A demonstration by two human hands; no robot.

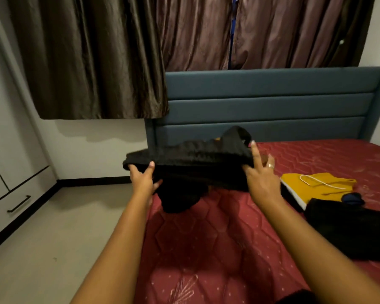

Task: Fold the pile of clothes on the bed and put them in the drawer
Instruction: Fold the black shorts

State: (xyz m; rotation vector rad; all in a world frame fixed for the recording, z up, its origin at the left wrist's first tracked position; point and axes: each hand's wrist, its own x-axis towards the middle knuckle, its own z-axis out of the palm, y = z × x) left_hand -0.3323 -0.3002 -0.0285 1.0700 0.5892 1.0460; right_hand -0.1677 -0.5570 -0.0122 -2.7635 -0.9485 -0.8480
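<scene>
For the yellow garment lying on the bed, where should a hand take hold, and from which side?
Pinch the yellow garment at its far-left corner with the fingers, coming from the left. It lies flat there with free edges, while a navy item and a black heap crowd its near-right end.

The near part of the mattress (206, 249) is left bare, and room is offered there; the way toward the headboard (272, 106) is barred by the black garment (191, 165), held stretched above the bed; the right side is taken up by a black pile (349, 229), a yellow garment (320, 189) and a small navy item (353, 199); to the left, open floor (53, 227) is found up to the drawer (13, 200)
</scene>
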